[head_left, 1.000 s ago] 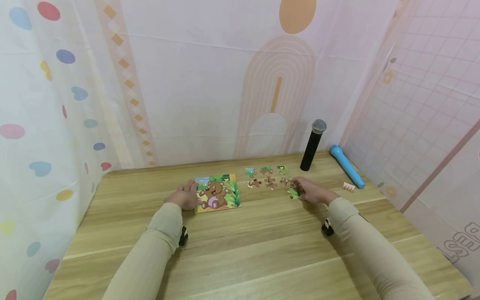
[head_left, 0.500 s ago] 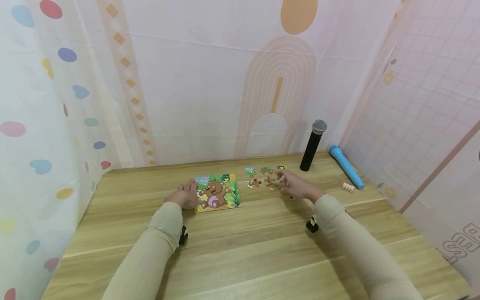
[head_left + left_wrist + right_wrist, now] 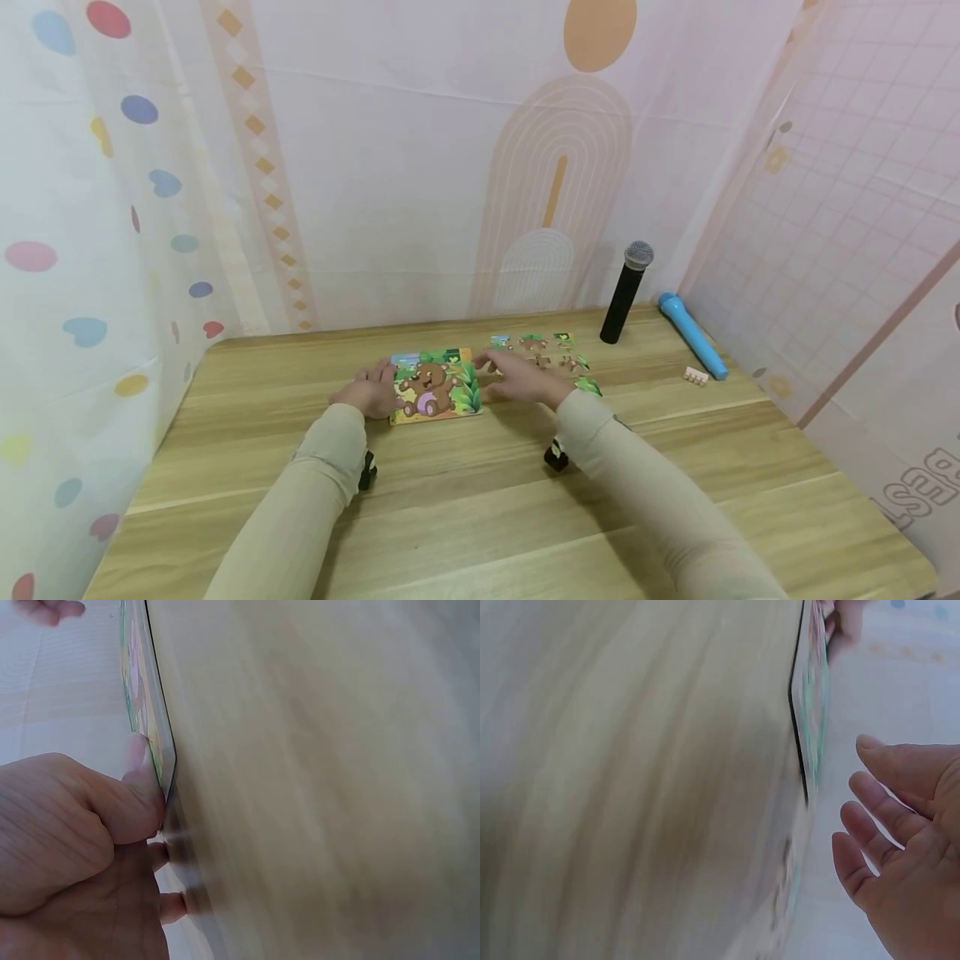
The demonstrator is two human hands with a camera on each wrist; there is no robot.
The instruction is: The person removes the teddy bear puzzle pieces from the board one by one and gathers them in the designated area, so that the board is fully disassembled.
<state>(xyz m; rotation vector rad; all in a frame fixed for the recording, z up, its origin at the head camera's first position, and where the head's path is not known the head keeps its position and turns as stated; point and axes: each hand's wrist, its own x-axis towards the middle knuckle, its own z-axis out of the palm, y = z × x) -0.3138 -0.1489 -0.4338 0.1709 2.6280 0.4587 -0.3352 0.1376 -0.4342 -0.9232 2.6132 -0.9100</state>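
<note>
A bear jigsaw puzzle [image 3: 431, 387] lies flat on the table in the head view. My left hand [image 3: 367, 393] holds it at its left edge. In the left wrist view my left thumb [image 3: 139, 761] presses on the picture near a corner, and some fingertips show lower down by the tabletop. My right hand [image 3: 517, 375] hovers by the puzzle's right edge, its fingers loosely bent. In the right wrist view the right fingers [image 3: 866, 825] stand apart from the puzzle [image 3: 814, 712] with nothing between them. Several loose jigsaw pieces [image 3: 562, 339] lie in rows, partly hidden behind the right hand.
A black microphone [image 3: 624, 296] stands upright at the back of the table [image 3: 420, 517]. To its right lies a blue toy microphone [image 3: 693, 337], with a small pale pink block [image 3: 696, 376] in front. Patterned curtains [image 3: 382, 167] hang along the back and sides.
My right hand has moved left from the loose pieces to the puzzle's right edge, uncovering the pieces on the right. The left hand and the puzzle have stayed in place.
</note>
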